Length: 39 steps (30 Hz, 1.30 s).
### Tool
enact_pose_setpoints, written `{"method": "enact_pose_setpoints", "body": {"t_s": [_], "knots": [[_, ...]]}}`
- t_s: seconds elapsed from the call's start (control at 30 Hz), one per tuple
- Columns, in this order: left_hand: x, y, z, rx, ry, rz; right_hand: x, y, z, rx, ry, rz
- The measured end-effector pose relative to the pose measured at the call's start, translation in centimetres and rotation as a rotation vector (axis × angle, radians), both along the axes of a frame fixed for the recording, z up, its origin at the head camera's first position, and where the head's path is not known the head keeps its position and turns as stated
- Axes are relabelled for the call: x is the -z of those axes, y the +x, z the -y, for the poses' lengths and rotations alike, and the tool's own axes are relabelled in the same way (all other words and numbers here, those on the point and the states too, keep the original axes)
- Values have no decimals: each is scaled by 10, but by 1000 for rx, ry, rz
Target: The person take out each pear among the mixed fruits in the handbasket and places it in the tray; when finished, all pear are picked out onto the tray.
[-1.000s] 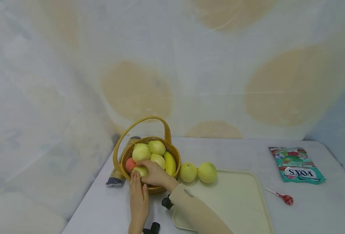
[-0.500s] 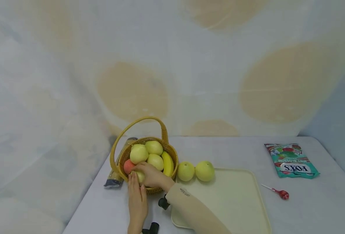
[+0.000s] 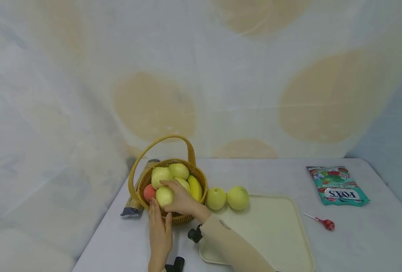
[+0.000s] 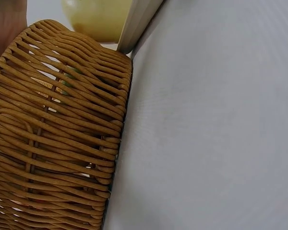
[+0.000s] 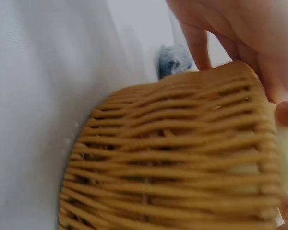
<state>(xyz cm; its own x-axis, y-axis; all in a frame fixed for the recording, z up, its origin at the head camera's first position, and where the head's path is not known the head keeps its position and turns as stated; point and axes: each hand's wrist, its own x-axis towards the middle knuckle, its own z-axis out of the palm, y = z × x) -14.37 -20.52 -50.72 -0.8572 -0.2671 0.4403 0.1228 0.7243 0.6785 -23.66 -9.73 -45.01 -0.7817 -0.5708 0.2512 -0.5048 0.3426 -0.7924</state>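
In the lower middle of the head view, the right hand (image 3: pixel 183 200) has its thumb and fingers curled round a pale green, round fruit (image 3: pixel 164 196), at the near part of a golden-brown, round wicker basket (image 3: pixel 183 220) with a tall arched handle. The left hand (image 3: pixel 160 234), at the bottom of the frame just left of centre, has its fingers straight, their tips at the basket's near left rim; it grips nothing.

Around the held fruit, the basket carries a red, round fruit (image 3: pixel 149 192) at its left, more pale green fruits (image 3: pixel 178 171) at the top and centre, and a curved yellow banana (image 3: pixel 195 187) along its right side. A long brown packet with a dark end (image 3: pixel 132 209) lies partly hidden behind the basket's left side.

Just right of the basket, two yellow-green, round fruits (image 3: pixel 238 198) sit side by side at the upper left corner of a cream, rectangular tray (image 3: pixel 265 234). Farther right on the white-covered bench (image 3: pixel 109 245) are a red-wrapped lollipop with a white stick (image 3: pixel 328 224) and, above it, a teal FOX'S bag (image 3: pixel 338 187).
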Motion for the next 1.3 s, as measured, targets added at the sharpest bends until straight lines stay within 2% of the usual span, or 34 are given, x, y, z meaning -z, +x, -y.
{"method": "enact_pose_setpoints", "body": {"t_s": [0.2,0.5,0.7,0.8,0.87,1.07,1.3], "knots": [[-2,-1,0,0,-26,10,-10,-5,-20,61,-125,-2],[-1,-1,-1,7,-26,41,-16,-12,-69,243,-323,13],[0,0,0,4,-29,57,-19,-9,-99,297,-360,-70],[-1,-1,-1,4,-30,48,-20,-9,-108,320,-365,-131],[-1,-1,0,8,-30,43,-20,-8,-111,328,-379,-139],[0,0,-1,6,-33,31,-22,-5,-118,321,-426,-54],[1,0,0,7,-36,31,-27,-1,-136,360,-440,1]]}}
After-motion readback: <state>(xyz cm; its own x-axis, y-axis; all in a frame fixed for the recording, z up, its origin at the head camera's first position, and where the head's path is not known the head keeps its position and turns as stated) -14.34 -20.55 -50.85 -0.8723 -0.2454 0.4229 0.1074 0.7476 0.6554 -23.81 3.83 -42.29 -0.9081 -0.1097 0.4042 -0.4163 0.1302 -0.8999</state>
